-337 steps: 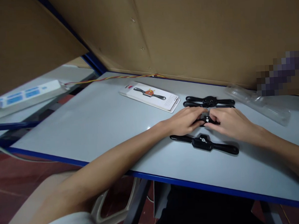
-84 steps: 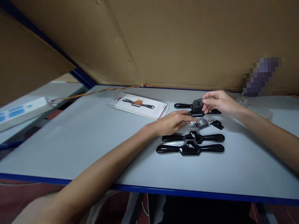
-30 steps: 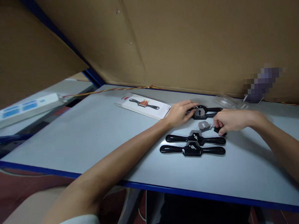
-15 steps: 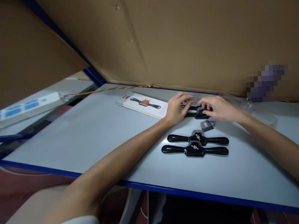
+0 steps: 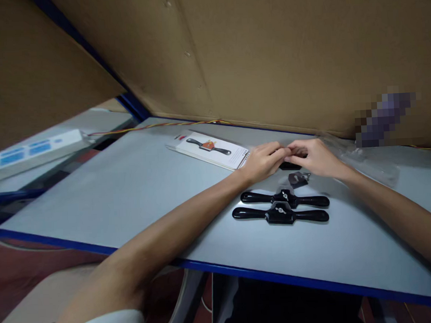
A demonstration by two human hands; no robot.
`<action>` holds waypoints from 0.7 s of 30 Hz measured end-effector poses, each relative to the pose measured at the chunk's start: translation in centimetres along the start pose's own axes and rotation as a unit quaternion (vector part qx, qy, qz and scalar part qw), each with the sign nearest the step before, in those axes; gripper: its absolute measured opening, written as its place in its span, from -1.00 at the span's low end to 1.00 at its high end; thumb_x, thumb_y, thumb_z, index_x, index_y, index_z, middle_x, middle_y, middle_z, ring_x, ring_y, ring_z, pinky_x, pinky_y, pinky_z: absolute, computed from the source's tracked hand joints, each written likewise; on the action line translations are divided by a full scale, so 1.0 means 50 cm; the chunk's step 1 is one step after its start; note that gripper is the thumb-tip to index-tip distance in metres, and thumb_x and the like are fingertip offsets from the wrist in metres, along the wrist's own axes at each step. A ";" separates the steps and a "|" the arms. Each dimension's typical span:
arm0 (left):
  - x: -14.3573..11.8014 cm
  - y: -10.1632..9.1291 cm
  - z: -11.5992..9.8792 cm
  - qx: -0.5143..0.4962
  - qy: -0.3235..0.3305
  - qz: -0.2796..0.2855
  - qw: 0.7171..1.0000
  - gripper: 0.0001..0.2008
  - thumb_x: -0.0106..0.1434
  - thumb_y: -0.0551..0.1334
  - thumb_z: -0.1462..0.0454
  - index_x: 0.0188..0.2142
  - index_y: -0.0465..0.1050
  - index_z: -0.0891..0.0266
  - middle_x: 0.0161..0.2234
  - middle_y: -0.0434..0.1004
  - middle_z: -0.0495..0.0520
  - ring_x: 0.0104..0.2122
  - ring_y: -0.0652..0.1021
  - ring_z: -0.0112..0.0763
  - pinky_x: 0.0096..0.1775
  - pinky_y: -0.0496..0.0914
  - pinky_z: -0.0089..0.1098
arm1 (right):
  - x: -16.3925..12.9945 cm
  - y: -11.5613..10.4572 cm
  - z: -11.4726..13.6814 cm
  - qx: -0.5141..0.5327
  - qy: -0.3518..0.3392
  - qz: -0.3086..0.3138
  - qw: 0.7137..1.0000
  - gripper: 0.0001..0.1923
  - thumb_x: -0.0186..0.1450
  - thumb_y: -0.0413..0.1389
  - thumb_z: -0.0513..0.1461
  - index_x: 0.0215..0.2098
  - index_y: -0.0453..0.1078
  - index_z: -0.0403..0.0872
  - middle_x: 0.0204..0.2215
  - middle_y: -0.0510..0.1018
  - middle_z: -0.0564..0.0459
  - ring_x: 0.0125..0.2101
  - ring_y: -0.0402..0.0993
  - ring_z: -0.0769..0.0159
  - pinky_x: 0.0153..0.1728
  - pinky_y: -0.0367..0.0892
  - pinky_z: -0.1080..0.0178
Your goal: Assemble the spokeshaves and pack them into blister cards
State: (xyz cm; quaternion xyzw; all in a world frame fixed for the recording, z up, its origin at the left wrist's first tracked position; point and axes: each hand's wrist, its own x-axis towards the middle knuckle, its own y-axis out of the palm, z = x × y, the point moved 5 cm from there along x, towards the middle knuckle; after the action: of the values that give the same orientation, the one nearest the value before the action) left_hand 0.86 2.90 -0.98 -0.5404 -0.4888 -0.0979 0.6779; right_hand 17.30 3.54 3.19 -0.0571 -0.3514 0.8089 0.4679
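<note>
My left hand and my right hand meet fingertip to fingertip near the back of the table. Both are closed in a pinch; whatever lies between the fingers is hidden. Beneath them shows part of a black spokeshave body, its handles covered by my hands. Just in front lie loose metal blade parts with a small screw. Nearer to me, a black spokeshave with a silver screw lies crosswise, and another spokeshave lies parallel in front of it.
Left of my hands lies a flat package picturing a spokeshave. Crumpled clear plastic is at the right. A twisted cable runs along the back edge below a brown panel. A white power strip sits far left.
My left hand has moved right and its fingertips now touch those of my right hand, covering more of the spokeshave parts beneath. The two front spokeshaves stay where they were.
</note>
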 end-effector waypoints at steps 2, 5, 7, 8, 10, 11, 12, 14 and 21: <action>0.000 -0.002 -0.003 -0.003 0.003 -0.009 1.000 -0.69 0.60 0.06 0.16 -0.02 0.57 0.17 -0.24 0.63 0.10 -0.31 0.61 -0.40 -0.28 0.45 -0.42 | 0.003 0.006 -0.009 0.050 0.015 0.002 0.999 -0.76 0.24 0.30 -0.06 -0.25 0.59 -0.05 -0.28 0.74 -0.05 -0.23 0.68 0.11 -0.10 0.55 0.06; 0.004 -0.011 -0.008 -0.043 -0.004 -0.033 0.999 -0.72 0.60 0.06 0.18 0.02 0.52 0.20 -0.18 0.64 0.12 -0.25 0.63 -0.40 -0.22 0.48 -0.42 | 0.006 0.006 -0.027 0.104 0.049 0.015 0.993 -0.78 0.19 0.36 -0.13 -0.23 0.62 -0.05 -0.27 0.75 -0.05 -0.21 0.71 0.09 -0.04 0.58 0.01; 0.007 -0.019 -0.011 -0.067 -0.006 -0.044 0.997 -0.72 0.60 0.03 0.22 0.05 0.49 0.22 -0.16 0.64 0.14 -0.21 0.63 -0.38 -0.17 0.50 -0.39 | 0.006 -0.005 -0.037 0.097 0.062 -0.002 0.993 -0.82 0.19 0.37 -0.15 -0.25 0.64 -0.04 -0.28 0.76 -0.04 -0.20 0.72 0.08 -0.02 0.59 -0.01; 0.008 -0.023 -0.012 -0.072 -0.009 -0.047 0.996 -0.71 0.60 0.00 0.24 0.06 0.48 0.22 -0.16 0.64 0.15 -0.21 0.63 -0.37 -0.15 0.50 -0.37 | 0.005 -0.012 -0.040 0.084 0.063 -0.014 0.994 -0.84 0.20 0.37 -0.15 -0.27 0.65 -0.03 -0.28 0.76 -0.04 -0.20 0.72 0.07 -0.01 0.60 -0.01; 0.008 -0.028 -0.009 -0.067 -0.024 -0.041 0.997 -0.69 0.59 -0.02 0.26 0.06 0.47 0.23 -0.18 0.63 0.15 -0.23 0.61 -0.34 -0.16 0.49 -0.33 | 0.001 -0.023 -0.043 0.052 0.059 -0.023 0.997 -0.86 0.22 0.35 -0.15 -0.28 0.65 -0.03 -0.30 0.75 -0.03 -0.22 0.72 0.08 -0.04 0.60 0.00; 0.008 -0.029 -0.005 -0.058 -0.033 -0.029 0.997 -0.69 0.57 -0.02 0.27 0.04 0.48 0.24 -0.21 0.63 0.15 -0.25 0.60 -0.33 -0.17 0.48 -0.33 | -0.001 -0.027 -0.042 0.037 0.056 -0.018 0.998 -0.86 0.23 0.33 -0.14 -0.28 0.65 -0.02 -0.31 0.75 -0.02 -0.24 0.72 0.09 -0.06 0.60 0.02; 0.007 -0.029 -0.002 -0.044 -0.038 -0.010 0.998 -0.70 0.55 0.00 0.27 0.01 0.50 0.24 -0.25 0.63 0.14 -0.28 0.59 -0.32 -0.20 0.46 -0.32 | -0.004 -0.031 -0.040 0.024 0.052 -0.010 0.998 -0.85 0.24 0.32 -0.14 -0.27 0.65 -0.02 -0.31 0.75 -0.02 -0.25 0.72 0.10 -0.09 0.60 0.04; 0.005 -0.022 0.003 -0.010 -0.035 0.053 0.998 -0.72 0.50 0.05 0.23 -0.07 0.53 0.22 -0.31 0.63 0.11 -0.33 0.59 -0.30 -0.28 0.41 -0.32 | -0.009 -0.036 -0.032 -0.006 0.038 0.003 0.999 -0.86 0.26 0.29 -0.15 -0.27 0.65 -0.02 -0.32 0.76 0.00 -0.28 0.71 0.13 -0.14 0.58 0.09; 0.002 -0.005 0.019 0.068 -0.084 0.233 0.967 -0.50 0.43 0.12 -0.10 -0.03 0.62 0.20 -0.25 0.72 0.17 -0.39 0.60 -0.25 -0.40 0.23 -0.32 | -0.016 -0.028 -0.006 -0.180 -0.032 0.037 0.982 -0.83 0.34 0.20 -0.31 -0.26 0.67 -0.05 -0.31 0.76 0.00 -0.31 0.66 0.22 -0.21 0.45 0.19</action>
State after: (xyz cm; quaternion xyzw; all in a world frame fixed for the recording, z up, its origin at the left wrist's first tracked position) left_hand 0.22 3.63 -0.79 -0.5979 -0.4101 0.1415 0.6740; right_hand 18.85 3.50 3.63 -0.1270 -0.5036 0.7509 0.4079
